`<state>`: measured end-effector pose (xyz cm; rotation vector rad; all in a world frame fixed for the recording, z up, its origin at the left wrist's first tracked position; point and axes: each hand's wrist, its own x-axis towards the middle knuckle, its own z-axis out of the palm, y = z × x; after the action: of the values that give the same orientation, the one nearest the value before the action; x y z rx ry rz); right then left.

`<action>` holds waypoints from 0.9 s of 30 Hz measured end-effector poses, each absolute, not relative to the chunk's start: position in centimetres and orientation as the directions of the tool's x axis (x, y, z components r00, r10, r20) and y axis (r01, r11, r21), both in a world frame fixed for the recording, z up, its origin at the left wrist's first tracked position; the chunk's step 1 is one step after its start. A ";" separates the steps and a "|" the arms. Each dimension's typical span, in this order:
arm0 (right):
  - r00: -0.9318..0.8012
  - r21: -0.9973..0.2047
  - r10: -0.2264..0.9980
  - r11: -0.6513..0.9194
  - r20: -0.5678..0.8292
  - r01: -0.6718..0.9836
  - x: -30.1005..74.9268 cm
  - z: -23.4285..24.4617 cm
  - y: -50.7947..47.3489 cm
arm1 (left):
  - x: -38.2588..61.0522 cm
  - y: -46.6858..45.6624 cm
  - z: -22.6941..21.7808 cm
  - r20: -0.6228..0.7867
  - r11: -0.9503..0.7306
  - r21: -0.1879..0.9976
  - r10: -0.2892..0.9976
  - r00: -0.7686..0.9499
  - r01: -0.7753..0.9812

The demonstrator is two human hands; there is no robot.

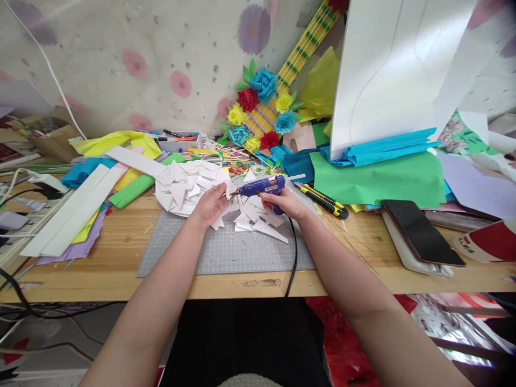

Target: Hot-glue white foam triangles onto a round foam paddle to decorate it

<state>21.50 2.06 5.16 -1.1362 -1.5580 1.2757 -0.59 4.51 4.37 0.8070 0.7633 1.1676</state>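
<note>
My right hand (285,203) is closed round the grip of a blue hot glue gun (262,187), its nozzle pointing left. My left hand (210,204) pinches a small white paper triangle (230,189) right at the nozzle tip. Behind my left hand lies a fan-shaped piece built of overlapping white triangles (181,185). Loose white triangles (258,220) lie scattered on the grey cutting mat (226,252) under both hands. The gun's black cord (294,252) runs over the table's front edge.
A yellow-black utility knife (322,200) lies right of the gun. A phone (421,231) rests on a white box at the right. Coloured paper sheets, white strips (68,212), a paper-flower guitar (270,107) and a large white board (403,70) crowd the wooden table's back.
</note>
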 end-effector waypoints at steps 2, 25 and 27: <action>-0.276 -0.986 0.960 0.082 0.038 0.147 21.5 5.2 2.0 | -0.6 4.5 4.4 -0.104 0.208 0.854 0.967 0.235 -0.477; -0.112 -0.979 0.993 0.059 0.038 0.194 21.6 5.3 2.4 | -0.5 3.8 5.0 -0.048 0.199 0.850 0.951 0.305 -0.488; -0.108 -0.978 0.993 0.071 0.050 0.195 21.7 5.3 2.5 | -0.6 4.0 5.0 -0.048 0.194 0.848 0.955 0.293 -0.494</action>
<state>21.65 2.47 5.29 -1.2578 -1.4615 1.1377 -0.57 3.95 5.00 0.8381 0.6779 1.1325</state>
